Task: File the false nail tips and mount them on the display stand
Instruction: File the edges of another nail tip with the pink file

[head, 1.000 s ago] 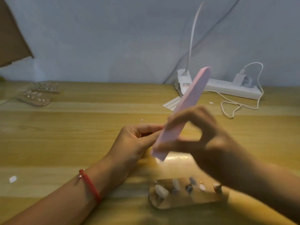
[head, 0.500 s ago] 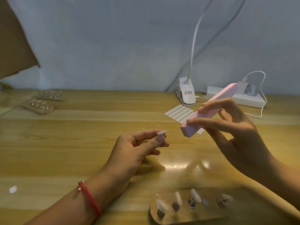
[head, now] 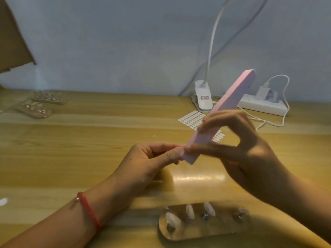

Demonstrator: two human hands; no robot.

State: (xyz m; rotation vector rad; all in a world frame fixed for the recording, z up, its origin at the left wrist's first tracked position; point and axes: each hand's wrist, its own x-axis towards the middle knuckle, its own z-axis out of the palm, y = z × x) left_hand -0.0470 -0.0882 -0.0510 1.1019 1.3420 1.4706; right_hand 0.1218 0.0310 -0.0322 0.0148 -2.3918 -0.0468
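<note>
My right hand (head: 240, 145) pinches a long pink nail file (head: 223, 111) between thumb and fingers, its far end tilted up to the right. The file's lower end meets the fingertips of my left hand (head: 152, 161), which pinch a small nail tip that the file hides. A clear display stand (head: 202, 228) lies on the table near the front edge, below my hands. Three white nail tips (head: 189, 211) stand on its pegs at the left and middle; the right pegs are bare.
A sheet of white adhesive tabs (head: 191, 119) lies behind the hands. A white clip lamp (head: 203, 99) and a power strip (head: 263, 106) with cables sit at the back right. Two more clear stands (head: 41, 104) lie at the back left. A white scrap (head: 3, 201) sits far left.
Half a second ago the file was held away to the right and the nail tip showed on my left fingertips. The file has come back against the left fingertips, covering the tip.
</note>
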